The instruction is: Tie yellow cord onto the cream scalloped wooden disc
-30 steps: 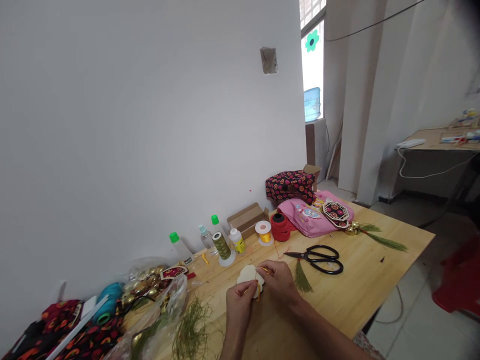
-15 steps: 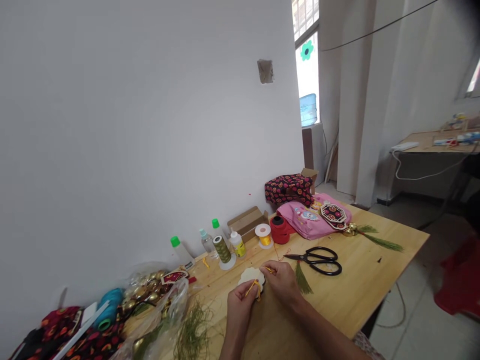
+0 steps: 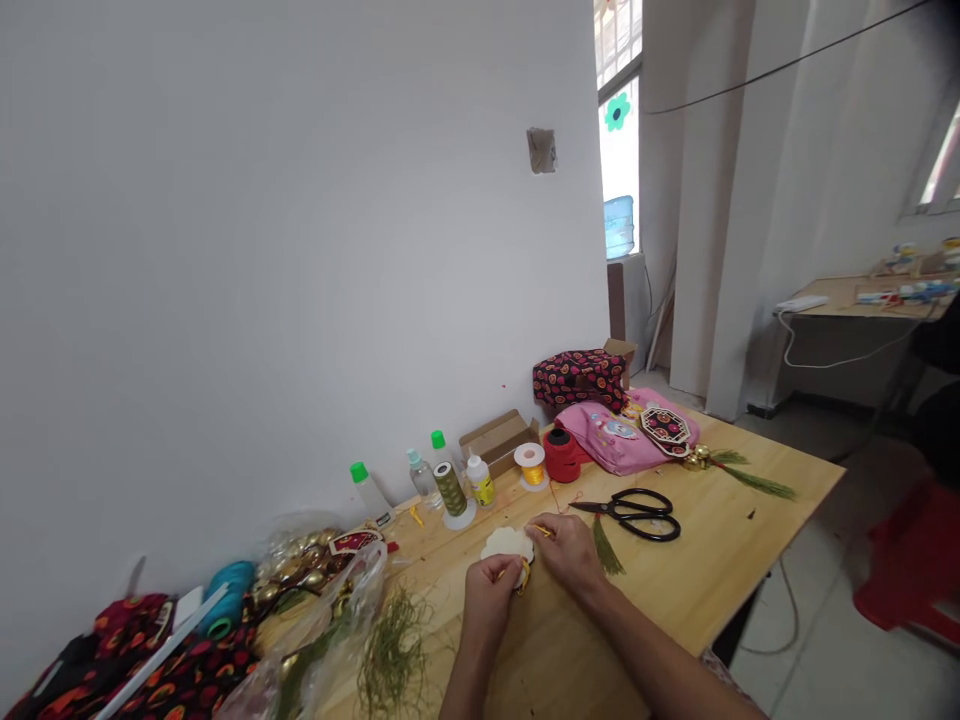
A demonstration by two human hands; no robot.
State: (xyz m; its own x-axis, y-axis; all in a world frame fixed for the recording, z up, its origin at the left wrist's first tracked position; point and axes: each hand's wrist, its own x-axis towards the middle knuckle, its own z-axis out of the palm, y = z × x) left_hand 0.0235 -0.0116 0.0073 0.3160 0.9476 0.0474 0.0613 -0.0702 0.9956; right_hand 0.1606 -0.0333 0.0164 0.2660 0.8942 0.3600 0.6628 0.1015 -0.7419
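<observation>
A cream flower-shaped piece (image 3: 504, 543) lies on the wooden table (image 3: 697, 590). My left hand (image 3: 491, 592) pinches its near edge together with a yellow cord (image 3: 523, 573). My right hand (image 3: 570, 548) is closed on the other end of the yellow cord, just right of the piece. A green tassel (image 3: 605, 552) lies beside my right hand, and black scissors (image 3: 637, 514) sit a little farther right.
Spools of thread (image 3: 452, 490), small bottles (image 3: 368, 491), a cardboard box (image 3: 496, 439) and a red spool (image 3: 561, 455) line the wall. Pink cloth (image 3: 619, 436) with an octagonal ornament (image 3: 667, 426) lies at the far end. A bag of gold bells (image 3: 300, 575) and loose green thread (image 3: 394, 650) sit left.
My hands have shifted slightly on the cord and piece; the left hand's fingers now close lower over the piece's near edge. The view has drifted a little.
</observation>
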